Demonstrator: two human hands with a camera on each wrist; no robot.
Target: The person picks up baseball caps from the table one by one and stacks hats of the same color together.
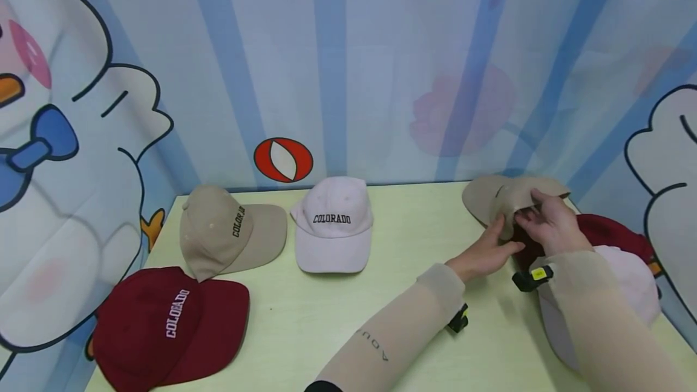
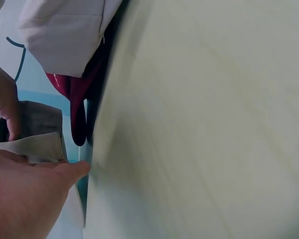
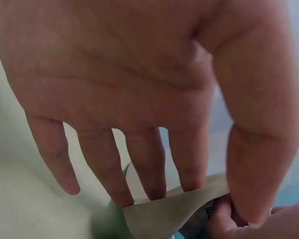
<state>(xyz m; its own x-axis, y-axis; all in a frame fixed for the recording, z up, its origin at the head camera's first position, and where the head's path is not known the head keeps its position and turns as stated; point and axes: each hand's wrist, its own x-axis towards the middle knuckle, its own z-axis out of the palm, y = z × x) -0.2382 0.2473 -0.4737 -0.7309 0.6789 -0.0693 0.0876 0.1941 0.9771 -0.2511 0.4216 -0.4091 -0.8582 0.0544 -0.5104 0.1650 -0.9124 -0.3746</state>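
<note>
At the back right of the table, both hands are at a beige cap point(image 1: 512, 198), whose brim points left. My left hand point(image 1: 484, 256) holds its near lower edge, with the index finger up against the cloth. My right hand point(image 1: 552, 222) grips the rim on the right, fingers over the outside and thumb at the opening. In the right wrist view, several fingertips point(image 3: 152, 191) meet the rim of the beige cap point(image 3: 174, 211). The left wrist view shows the cap's dark inside point(image 2: 40, 119), with right-hand fingers reaching in; some left fingers are hidden beneath.
A dark red cap point(image 1: 612, 235) and a white cap point(image 1: 626, 277) lie beside the right forearm, partly covered by it. Further left are a white COLORADO cap point(image 1: 334, 225), a beige one point(image 1: 218, 235) and a dark red one point(image 1: 163, 325). A printed curtain point(image 1: 381, 65) hangs behind the table.
</note>
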